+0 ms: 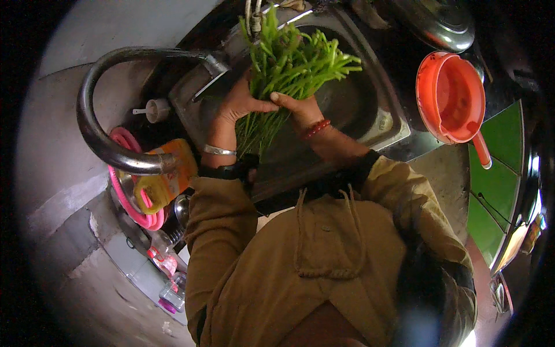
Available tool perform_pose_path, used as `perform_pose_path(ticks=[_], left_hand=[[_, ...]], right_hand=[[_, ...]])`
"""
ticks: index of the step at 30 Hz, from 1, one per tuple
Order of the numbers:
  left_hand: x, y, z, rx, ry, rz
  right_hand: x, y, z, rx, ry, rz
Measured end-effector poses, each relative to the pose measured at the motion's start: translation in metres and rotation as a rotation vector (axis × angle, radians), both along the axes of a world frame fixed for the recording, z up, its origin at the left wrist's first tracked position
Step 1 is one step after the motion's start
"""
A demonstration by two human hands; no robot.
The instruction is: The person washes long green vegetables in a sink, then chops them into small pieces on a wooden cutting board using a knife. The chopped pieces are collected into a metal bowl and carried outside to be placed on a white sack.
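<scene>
A thick bunch of green leafy stems (295, 65) is held above a metal sink (347, 91). My left hand (243, 102) grips the bunch from the left side, its thumb across the stems. From the right, my right hand (301, 108) closes around the same bunch, and the two thumbs nearly meet in front. The leafy tips spread up and to the right, while the thin stem ends (260, 134) hang down between my wrists. Most of my fingers are hidden behind the greens.
A curved metal faucet (86, 108) arches in from the left, its outlet over the sink. Beside the sink are a small white measuring cup (157, 110), a yellow-orange bottle (169, 175) and a pink hose (115, 182). An orange-red plastic dipper (461, 97) rests on the right, near a metal lid (446, 26).
</scene>
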State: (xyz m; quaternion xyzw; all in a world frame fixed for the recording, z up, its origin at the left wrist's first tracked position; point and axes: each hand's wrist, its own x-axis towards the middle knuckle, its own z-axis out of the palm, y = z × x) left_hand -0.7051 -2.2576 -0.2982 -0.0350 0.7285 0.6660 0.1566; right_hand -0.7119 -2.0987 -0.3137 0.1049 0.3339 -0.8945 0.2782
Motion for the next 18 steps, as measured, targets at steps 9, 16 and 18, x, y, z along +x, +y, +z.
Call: perform_pose_path(ticks=[9,16,18], left_hand=[[0.002,0.05,-0.071,-0.248,-0.279,0.003],[-0.014,0.037,-0.134,-0.495,-0.351,-0.11],[-0.02,0.032,-0.144,-0.668,-0.405,-0.145]], right_hand=[[0.008,0.035,-0.084,0.208,-0.609,0.05],[-0.006,0.027,-0.169,0.542,-0.693,0.321],[-0.012,0.021,-0.179,0.664,-0.663,0.292]])
